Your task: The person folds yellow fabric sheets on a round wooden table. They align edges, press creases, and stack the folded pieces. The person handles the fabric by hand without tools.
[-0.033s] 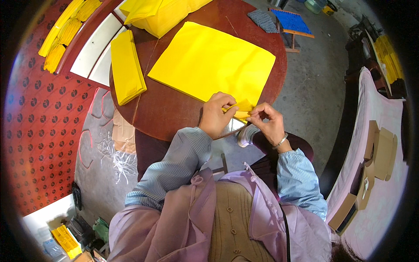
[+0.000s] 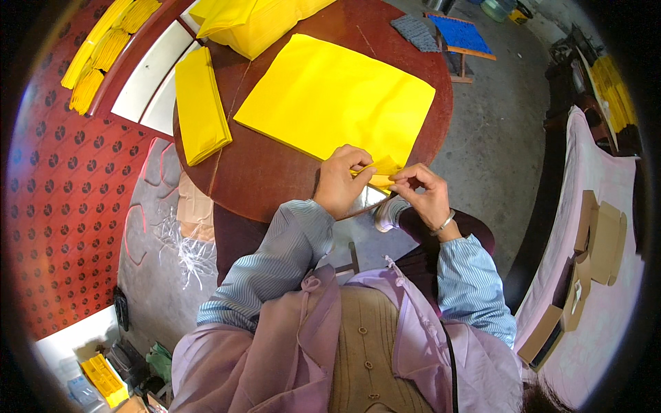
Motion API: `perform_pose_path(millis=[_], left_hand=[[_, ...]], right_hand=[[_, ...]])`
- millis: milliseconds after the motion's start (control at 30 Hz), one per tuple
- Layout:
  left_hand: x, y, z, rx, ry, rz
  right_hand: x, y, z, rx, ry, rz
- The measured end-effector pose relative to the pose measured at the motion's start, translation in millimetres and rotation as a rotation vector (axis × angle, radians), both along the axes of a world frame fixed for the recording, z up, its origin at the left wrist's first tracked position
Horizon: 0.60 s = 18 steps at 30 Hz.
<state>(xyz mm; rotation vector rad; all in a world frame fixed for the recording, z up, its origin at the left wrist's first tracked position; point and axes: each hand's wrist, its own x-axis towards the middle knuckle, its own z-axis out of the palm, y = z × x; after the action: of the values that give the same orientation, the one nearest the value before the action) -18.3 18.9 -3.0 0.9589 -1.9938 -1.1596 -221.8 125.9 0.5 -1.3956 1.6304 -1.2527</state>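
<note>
A flat stack of yellow cloth-like sheets (image 2: 337, 89) lies on the round reddish-brown table (image 2: 261, 182), its near corner at the table's front edge. At that corner my left hand (image 2: 337, 182) is closed, thumb and fingers pinching a lifted, crumpled part of the yellow sheet (image 2: 385, 167). My right hand (image 2: 427, 196), with a bangle at the wrist, pinches the same corner from the right, thumb against forefinger. The fingertips of both hands are a short way apart. How many layers they grip is hidden.
Left on the table is a narrow folded yellow bundle (image 2: 200, 107); a bulky yellow pile (image 2: 251, 31) stands at the far edge. A blue-topped stool (image 2: 463, 38) stands beyond at right. White strips (image 2: 189, 248) lie on the floor. Open cardboard boxes (image 2: 582, 282) rest on pink cloth at right.
</note>
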Motion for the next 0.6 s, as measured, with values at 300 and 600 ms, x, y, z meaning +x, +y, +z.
perform_pose_path(millis=[300, 600], left_hand=[[3.0, -3.9, 2.4, 0.131, 0.004, -0.026], [5.5, -2.2, 5.8, 0.018, 0.046, -0.099]], right_hand=[[-4.4, 0.5, 0.2, 0.056, 0.073, 0.035], [-2.5, -0.8, 1.0, 0.104, -0.008, 0.020]])
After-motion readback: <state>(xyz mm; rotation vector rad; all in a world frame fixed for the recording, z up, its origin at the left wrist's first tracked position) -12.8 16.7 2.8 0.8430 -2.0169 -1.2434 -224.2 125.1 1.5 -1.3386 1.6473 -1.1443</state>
